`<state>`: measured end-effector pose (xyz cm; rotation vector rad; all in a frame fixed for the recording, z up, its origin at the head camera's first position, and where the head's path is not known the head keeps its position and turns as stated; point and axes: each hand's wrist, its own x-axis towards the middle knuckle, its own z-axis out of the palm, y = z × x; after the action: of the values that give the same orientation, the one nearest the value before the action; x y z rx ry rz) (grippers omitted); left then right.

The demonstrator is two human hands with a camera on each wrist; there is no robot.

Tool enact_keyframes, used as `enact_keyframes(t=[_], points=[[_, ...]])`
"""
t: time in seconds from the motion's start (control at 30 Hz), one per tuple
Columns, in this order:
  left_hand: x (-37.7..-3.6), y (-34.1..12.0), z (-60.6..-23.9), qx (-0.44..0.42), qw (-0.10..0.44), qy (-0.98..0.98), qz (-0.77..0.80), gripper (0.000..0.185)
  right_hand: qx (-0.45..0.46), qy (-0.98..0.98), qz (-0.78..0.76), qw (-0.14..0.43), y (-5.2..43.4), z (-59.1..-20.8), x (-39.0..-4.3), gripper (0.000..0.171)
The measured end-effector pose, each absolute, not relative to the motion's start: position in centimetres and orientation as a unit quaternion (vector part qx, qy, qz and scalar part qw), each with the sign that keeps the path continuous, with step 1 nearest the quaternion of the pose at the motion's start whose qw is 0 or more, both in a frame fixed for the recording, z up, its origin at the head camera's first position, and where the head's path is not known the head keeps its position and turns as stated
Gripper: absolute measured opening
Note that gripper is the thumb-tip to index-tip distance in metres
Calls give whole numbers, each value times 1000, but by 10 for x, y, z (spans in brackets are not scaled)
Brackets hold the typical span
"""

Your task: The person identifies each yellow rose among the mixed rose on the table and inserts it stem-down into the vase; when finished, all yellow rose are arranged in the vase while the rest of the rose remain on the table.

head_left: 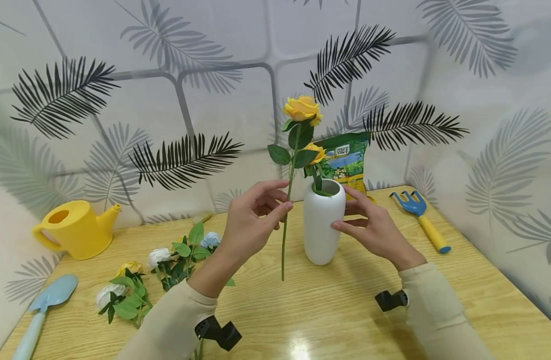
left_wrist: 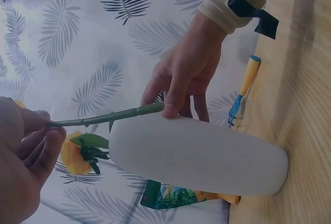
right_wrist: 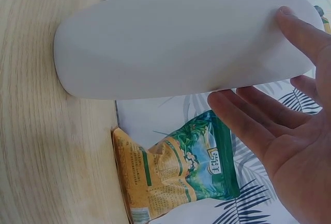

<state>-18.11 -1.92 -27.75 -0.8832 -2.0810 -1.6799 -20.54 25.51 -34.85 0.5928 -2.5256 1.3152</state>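
Observation:
In the head view my left hand pinches the green stem of a yellow rose between thumb and fingers. The rose stands upright just left of a tall white vase, its bare stem end hanging lower than the vase's mouth. A second yellow rose leans out of the vase. My right hand holds the vase near the top from its right side, with the thumb on the front. The left wrist view shows the cut stem overlapping the upper vase.
Several loose white, yellow and blue flowers lie on the wooden table left of the left forearm. A yellow watering can and a light-blue trowel are farther left. Behind the vase stands a green-and-yellow bag; a blue hand rake lies right.

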Motion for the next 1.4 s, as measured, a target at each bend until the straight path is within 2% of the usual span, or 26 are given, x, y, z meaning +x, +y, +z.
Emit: enact_keyframes(t=[0.33, 0.6, 1.4], points=[[-205, 17, -258, -341, 198, -691, -606, 34, 204, -861, 452, 114, 256, -350, -207, 80], [-222, 40, -251, -345, 197, -679, -617, 33, 208, -857, 455, 122, 258, -352, -208, 79], [-255, 61, -247, -295, 204, -672, -648, 34, 207, -860, 450, 121, 258, -351, -206, 79]])
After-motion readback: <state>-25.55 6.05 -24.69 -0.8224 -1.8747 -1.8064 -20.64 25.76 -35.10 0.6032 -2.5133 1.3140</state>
